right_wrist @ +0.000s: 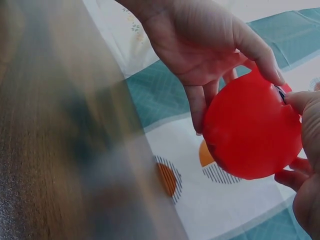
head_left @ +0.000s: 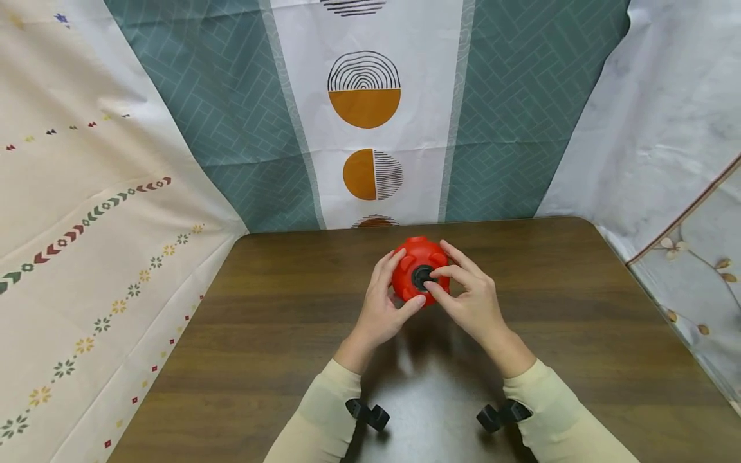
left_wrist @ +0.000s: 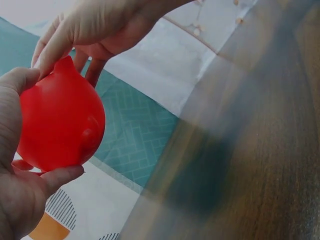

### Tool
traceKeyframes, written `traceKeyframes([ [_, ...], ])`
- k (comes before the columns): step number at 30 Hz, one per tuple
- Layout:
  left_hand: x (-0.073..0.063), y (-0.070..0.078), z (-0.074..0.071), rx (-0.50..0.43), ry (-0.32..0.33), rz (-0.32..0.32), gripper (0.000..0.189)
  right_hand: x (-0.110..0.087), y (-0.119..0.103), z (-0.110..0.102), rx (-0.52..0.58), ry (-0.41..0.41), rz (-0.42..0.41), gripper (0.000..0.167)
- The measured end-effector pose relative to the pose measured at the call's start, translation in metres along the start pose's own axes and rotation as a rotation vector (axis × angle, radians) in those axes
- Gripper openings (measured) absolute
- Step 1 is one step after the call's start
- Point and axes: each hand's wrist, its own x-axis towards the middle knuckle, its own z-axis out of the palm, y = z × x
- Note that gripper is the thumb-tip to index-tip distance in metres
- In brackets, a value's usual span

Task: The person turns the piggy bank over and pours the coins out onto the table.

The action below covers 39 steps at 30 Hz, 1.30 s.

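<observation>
A round red ball (head_left: 415, 248) with raised knobs is held up in front of me between both hands. On the side facing me sits a black round piece (head_left: 420, 276). My left hand (head_left: 379, 316) grips the ball from its left, thumb at the lower edge and fingers along the side. With thumb and index finger, my right hand (head_left: 479, 303) pinches at the black piece, while other fingers rest against the ball's right side. In the left wrist view the ball (left_wrist: 65, 120) hangs above the tabletop, and the right wrist view shows its smooth red underside (right_wrist: 250, 132).
Below the hands spreads a brown wood-grain table (head_left: 278, 321). A green and white patterned cloth (head_left: 498, 128) hangs behind its far edge. Pale patterned cloths stand at the left (head_left: 116, 257) and right (head_left: 654, 161). Black wrist mounts (head_left: 368, 415) are strapped over both sleeves.
</observation>
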Motion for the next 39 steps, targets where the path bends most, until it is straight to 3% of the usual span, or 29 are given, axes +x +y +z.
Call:
traceKeyframes([
  [16,-0.005,0.001,0.001,0.06,0.005,-0.003,0.075,0.001,-0.005,0.004,-0.075,-0.005,0.017,0.012],
  [26,-0.008,0.001,0.002,0.13,0.027,0.047,0.075,0.001,-0.005,0.006,-0.133,-0.019,0.02,0.013],
  [39,-0.012,0.0,0.002,0.12,0.041,0.039,0.074,0.001,-0.011,0.007,-0.152,-0.064,0.023,0.015],
])
